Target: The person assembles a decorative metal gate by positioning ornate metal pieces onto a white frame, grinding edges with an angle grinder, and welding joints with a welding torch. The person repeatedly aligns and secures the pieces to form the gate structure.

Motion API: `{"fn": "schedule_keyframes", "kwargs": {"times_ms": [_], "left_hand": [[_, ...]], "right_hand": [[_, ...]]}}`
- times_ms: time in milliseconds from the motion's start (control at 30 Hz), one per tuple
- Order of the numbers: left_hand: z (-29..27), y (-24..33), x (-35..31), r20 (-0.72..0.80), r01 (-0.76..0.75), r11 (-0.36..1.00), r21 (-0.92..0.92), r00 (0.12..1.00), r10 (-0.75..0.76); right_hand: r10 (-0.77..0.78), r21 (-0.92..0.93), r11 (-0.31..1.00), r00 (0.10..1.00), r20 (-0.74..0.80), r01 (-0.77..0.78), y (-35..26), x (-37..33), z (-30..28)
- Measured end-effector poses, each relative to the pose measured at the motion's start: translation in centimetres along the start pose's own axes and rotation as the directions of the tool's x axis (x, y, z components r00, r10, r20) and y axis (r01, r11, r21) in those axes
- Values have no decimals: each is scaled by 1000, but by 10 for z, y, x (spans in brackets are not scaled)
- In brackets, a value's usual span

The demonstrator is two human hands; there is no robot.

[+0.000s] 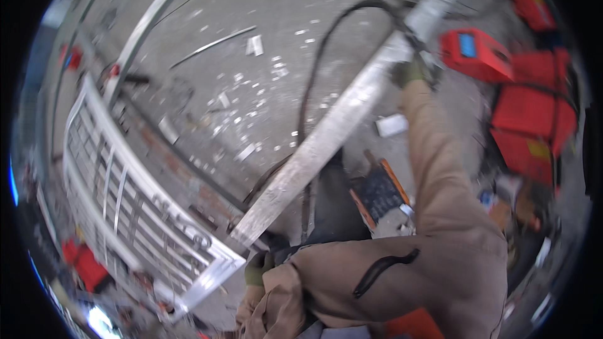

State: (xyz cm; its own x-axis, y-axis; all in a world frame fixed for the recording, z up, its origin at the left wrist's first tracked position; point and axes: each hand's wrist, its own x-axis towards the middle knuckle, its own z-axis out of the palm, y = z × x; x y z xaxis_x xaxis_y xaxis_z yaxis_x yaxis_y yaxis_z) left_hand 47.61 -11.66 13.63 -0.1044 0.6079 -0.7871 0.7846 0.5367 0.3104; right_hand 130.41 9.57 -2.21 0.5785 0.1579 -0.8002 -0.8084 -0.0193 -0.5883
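Observation:
A long silvery metal bar (342,113) runs diagonally in front of me, from near my lap to the upper right. My right hand (413,72), in a green glove, is at the bar's upper part, closed round a dark handle-like end of a thick black cable (369,4). Blur hides the handle's exact shape. The cable loops behind the bar and comes down beside my leg. Low in view, my left hand (256,270), also gloved in green, is close to the bar's near end. Its fingers are mostly hidden.
A white barred metal frame (119,194) lies at left. Red machine with a blue display (476,53) and red bags (531,113) stand at right. A black-and-orange tray-like thing (380,191) lies by my leg. Small pale scraps (251,113) and a thin metal strip (213,46) litter the floor.

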Motion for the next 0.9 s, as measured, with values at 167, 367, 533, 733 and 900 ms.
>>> {"fn": "schedule_keyframes", "kwargs": {"times_ms": [167, 367, 533, 733, 900], "left_hand": [[8, 145, -16, 66, -23, 997, 78, 998, 18], [41, 165, -54, -31, 48, 999, -3, 998, -48], [22, 198, -43, -142, -75, 997, -7, 987, 73], [-9, 272, -11, -351, -440, 883, -163, 862, 365], [-38, 319, 20, -525, -712, 653, -256, 670, 525]], "right_hand": [[110, 305, 939, 979, 169, -159, -88, 146, 3], [121, 466, 883, 988, -101, -60, -100, 179, -3], [-364, -281, 877, 921, 138, 389, -157, 106, 11], [-215, -167, 194, 208, 954, 967, -96, -175, 160], [302, 308, 165, -346, 889, 937, 64, -458, 214]]}}
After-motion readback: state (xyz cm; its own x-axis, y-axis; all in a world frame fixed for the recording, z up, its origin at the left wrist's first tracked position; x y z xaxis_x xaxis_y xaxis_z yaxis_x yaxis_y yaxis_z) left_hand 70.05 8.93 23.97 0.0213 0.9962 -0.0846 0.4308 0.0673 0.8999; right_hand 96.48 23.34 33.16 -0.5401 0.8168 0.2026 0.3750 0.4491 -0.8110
